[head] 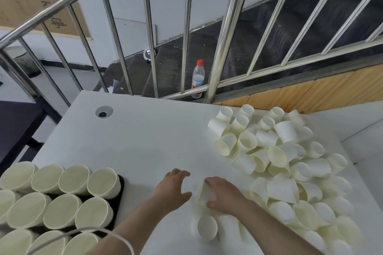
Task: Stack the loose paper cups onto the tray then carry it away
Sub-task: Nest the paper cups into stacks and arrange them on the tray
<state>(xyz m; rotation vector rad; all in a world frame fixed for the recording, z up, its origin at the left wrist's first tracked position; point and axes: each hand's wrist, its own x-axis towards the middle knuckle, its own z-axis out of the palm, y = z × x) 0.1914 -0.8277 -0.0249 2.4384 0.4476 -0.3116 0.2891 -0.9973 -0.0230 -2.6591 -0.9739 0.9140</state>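
**White counter below a steel railing, cups on both sides**

White counter (pixel 134 141) runs under a steel stair railing (pixel 149 27), with a red-capped water bottle (pixel 198 77) standing behind the bars at the far edge. A loose pile of paper cups (pixel 286 163) sprawls over the right side, most lying tipped. On the near left, a black tray (pixel 120 198) carries upright stacks of cups (pixel 62 196) in rows. Near the middle, the right hand (pixel 222 195) curls its fingers over a tipped paper cup (pixel 204 192) at the pile's edge. Just beside it, the left hand (pixel 173 187) hovers with fingers spread and relaxed, holding nothing.
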